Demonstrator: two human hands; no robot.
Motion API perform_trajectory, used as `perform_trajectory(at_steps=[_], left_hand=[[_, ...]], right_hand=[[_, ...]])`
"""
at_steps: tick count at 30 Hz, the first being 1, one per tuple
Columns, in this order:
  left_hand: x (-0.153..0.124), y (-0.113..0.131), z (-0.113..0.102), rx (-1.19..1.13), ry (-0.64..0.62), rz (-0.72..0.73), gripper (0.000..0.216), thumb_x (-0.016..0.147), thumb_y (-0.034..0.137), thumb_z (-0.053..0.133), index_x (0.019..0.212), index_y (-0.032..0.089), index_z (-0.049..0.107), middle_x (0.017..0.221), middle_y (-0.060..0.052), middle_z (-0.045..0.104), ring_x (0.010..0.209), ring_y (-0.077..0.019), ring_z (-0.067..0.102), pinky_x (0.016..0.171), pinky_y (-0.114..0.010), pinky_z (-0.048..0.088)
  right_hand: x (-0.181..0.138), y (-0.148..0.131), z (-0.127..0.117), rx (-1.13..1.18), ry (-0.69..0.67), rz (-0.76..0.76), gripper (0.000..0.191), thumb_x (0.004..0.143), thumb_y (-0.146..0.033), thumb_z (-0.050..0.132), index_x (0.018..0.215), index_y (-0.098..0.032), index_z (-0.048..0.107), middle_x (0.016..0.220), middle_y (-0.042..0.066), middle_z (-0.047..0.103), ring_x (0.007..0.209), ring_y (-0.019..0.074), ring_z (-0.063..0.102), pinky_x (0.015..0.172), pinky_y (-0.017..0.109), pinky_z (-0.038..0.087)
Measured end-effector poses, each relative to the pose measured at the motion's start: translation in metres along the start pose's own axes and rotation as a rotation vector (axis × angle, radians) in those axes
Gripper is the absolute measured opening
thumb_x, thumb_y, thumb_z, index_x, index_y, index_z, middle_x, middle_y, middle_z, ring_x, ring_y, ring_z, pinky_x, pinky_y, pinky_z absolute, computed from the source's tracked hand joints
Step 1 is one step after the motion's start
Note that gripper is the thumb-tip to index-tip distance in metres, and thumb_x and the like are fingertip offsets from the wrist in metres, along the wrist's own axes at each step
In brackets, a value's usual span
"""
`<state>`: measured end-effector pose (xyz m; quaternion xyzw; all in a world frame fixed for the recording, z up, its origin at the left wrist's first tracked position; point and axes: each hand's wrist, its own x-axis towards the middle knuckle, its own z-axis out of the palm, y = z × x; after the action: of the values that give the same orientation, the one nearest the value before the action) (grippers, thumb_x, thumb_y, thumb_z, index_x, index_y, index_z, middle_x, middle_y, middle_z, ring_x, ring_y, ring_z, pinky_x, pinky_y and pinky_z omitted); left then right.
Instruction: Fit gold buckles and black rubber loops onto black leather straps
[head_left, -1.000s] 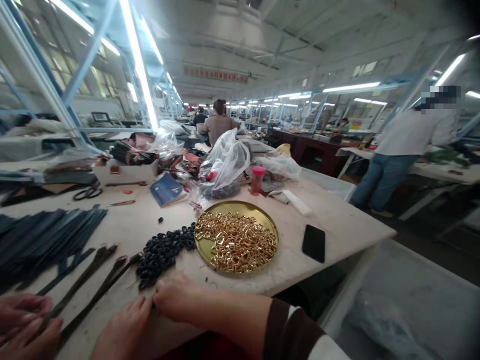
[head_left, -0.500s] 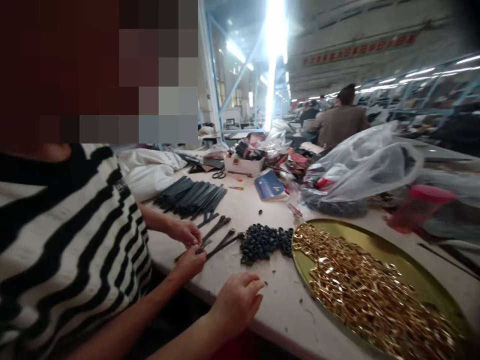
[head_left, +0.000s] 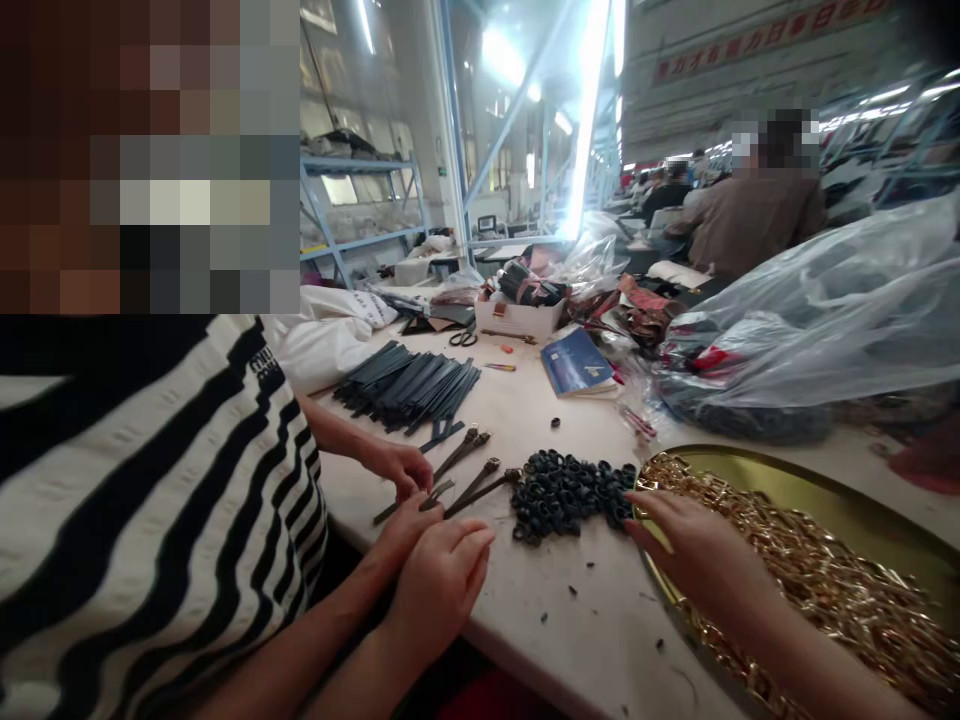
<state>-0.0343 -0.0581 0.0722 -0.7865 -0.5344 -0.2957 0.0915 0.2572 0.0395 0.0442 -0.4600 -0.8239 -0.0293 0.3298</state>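
My left hand [head_left: 444, 578] is over the table's front edge, beside a co-worker's forearm. Its fingers are curled and pressed together; whatever they hold, if anything, is hidden. My right hand [head_left: 694, 548] reaches across the near side of the golden tray [head_left: 739, 462], thumb and fingers apart. Its fingertips are at the right end of a pile of small black loops [head_left: 559, 495]; I cannot tell whether they touch. Gold metal buckles [head_left: 832, 590] fill the tray. The co-worker's two hands [head_left: 409, 475] are together over thin dark straps with buckles [head_left: 476, 485].
A stack of dark strips [head_left: 412, 385] lies beyond the co-worker's hands. Farther back are scissors [head_left: 463, 339], a blue booklet [head_left: 576, 360] and a white box [head_left: 517, 318]. A clear plastic bag [head_left: 817, 330] bulges behind the tray. The co-worker in a striped shirt [head_left: 157, 520] sits close on the left.
My right hand has come into view from the right, over the tray to the black loops. My left hand has shifted left, closer to the co-worker's hands. The camera view has turned left.
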Motion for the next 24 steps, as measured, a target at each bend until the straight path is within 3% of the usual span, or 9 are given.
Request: perform_trajectory(at_steps=[4, 8, 13, 17, 20, 24], left_hand=[[0.000, -0.006, -0.013, 0.031, 0.039, -0.025, 0.020, 0.083, 0.016, 0.045, 0.096, 0.018, 0.059, 0.098, -0.006, 0.064, 0.096, -0.0209, 0.056, 0.090, -0.041, 0.043], [-0.001, -0.023, -0.019, 0.040, 0.006, -0.102, 0.020, 0.083, 0.016, 0.044, 0.097, 0.017, 0.058, 0.099, -0.006, 0.063, 0.097, -0.0206, 0.055, 0.092, -0.042, 0.041], [-0.002, -0.037, -0.010, 0.095, -0.001, -0.103, 0.021, 0.084, 0.016, 0.043, 0.098, 0.017, 0.059, 0.099, -0.007, 0.063, 0.096, -0.0210, 0.056, 0.091, -0.041, 0.042], [0.009, -0.037, 0.030, 0.140, -0.111, -0.067, 0.025, 0.084, 0.014, 0.041, 0.102, 0.017, 0.057, 0.105, -0.008, 0.063, 0.094, -0.0212, 0.057, 0.084, -0.038, 0.046], [0.025, -0.043, 0.062, 0.187, -0.208, -0.179, 0.026, 0.083, 0.015, 0.043, 0.107, 0.016, 0.055, 0.111, -0.011, 0.060, 0.097, -0.0237, 0.056, 0.081, -0.039, 0.047], [0.037, -0.060, 0.081, 0.189, -0.233, -0.286, 0.019, 0.082, 0.016, 0.046, 0.095, 0.017, 0.059, 0.095, -0.008, 0.063, 0.088, -0.0215, 0.058, 0.078, -0.036, 0.047]], right_hand=[[0.021, -0.089, 0.053, 0.280, -0.299, 0.068, 0.025, 0.082, -0.030, 0.044, 0.098, -0.021, 0.061, 0.092, 0.006, 0.066, 0.079, 0.0182, 0.063, 0.066, 0.028, 0.048], [0.021, -0.124, 0.080, 0.489, -0.371, 0.131, 0.023, 0.082, -0.025, 0.043, 0.097, -0.020, 0.060, 0.091, 0.005, 0.065, 0.076, 0.0155, 0.062, 0.069, 0.026, 0.046], [0.020, -0.126, 0.101, 0.509, -0.357, 0.160, 0.023, 0.083, -0.023, 0.041, 0.095, -0.019, 0.060, 0.092, 0.005, 0.065, 0.081, 0.0166, 0.061, 0.071, 0.027, 0.046], [0.016, -0.119, 0.115, 0.403, -0.300, 0.131, 0.025, 0.084, -0.020, 0.039, 0.098, -0.019, 0.059, 0.092, 0.006, 0.064, 0.084, 0.0176, 0.060, 0.074, 0.028, 0.045], [0.011, -0.111, 0.120, 0.282, -0.275, 0.100, 0.026, 0.085, -0.019, 0.038, 0.103, -0.018, 0.058, 0.092, 0.007, 0.063, 0.083, 0.0185, 0.059, 0.072, 0.030, 0.045], [0.009, -0.100, 0.120, 0.198, -0.246, 0.103, 0.025, 0.086, -0.022, 0.039, 0.102, -0.018, 0.058, 0.088, 0.006, 0.062, 0.080, 0.0190, 0.059, 0.069, 0.030, 0.045]])
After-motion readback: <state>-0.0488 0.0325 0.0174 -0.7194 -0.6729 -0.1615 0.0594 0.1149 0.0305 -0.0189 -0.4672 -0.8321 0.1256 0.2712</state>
